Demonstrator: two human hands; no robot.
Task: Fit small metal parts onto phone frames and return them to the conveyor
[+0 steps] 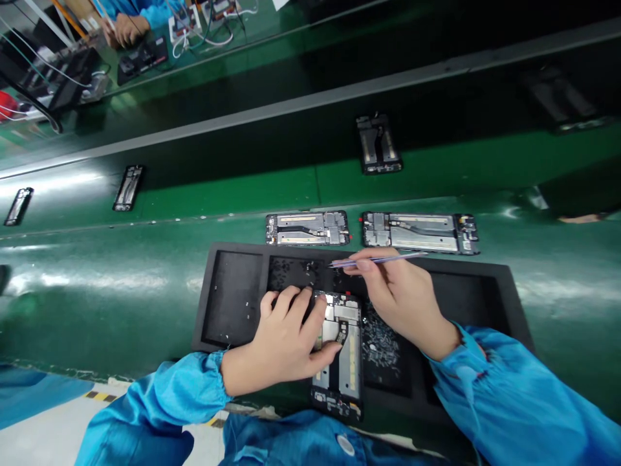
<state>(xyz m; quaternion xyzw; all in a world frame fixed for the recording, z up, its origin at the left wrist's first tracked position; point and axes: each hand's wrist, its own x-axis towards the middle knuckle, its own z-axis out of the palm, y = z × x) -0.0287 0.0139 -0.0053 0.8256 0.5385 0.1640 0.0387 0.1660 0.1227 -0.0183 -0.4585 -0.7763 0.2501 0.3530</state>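
An opened phone (350,362) with its inner boards and flex cable showing lies lengthwise over the black tray (206,291). My left hand (284,333) holds its left side, with thumb and index finger on the phone and the other fingers over the tray. In my right hand (400,291) is a pair of thin tweezers (383,259), held almost level in a pinch. Their tips hover near small dark pieces (288,272) in a tray compartment. Small clear and silvery bits (381,343) fill the compartment right of the phone.
Two opened phones (308,228) (420,232) lie crosswise behind the tray. Farther back on the green bench are more phones (379,144) (129,188) (18,207). Across the bench, a co-worker's hands (126,30) rest near cables and devices (184,26).
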